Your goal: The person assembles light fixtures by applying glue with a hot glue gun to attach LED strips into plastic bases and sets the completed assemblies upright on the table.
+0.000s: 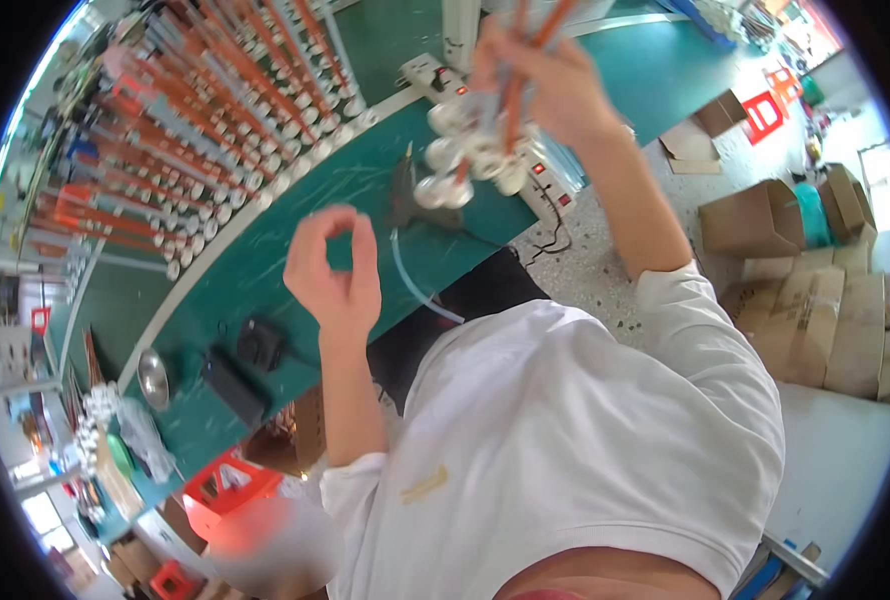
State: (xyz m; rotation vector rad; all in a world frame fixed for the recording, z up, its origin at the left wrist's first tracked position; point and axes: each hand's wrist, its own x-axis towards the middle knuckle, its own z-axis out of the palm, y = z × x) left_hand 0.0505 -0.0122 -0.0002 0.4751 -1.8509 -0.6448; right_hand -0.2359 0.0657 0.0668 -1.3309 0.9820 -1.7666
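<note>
My right hand [545,85] is raised above the green workbench [295,230] and grips a bundle of orange and grey rods with white round caps [470,150] hanging at their lower ends. My left hand [333,265] hovers lower, over the bench, holding nothing, with thumb and forefinger curled toward each other in a ring. It is apart from the bundle.
Rows of the same capped rods [195,110] lie across the bench's far left. A white power strip [435,72] and a black tool [405,195] sit near the bundle. A black box [260,345], a metal bowl [152,377] and cardboard boxes [815,280] are around.
</note>
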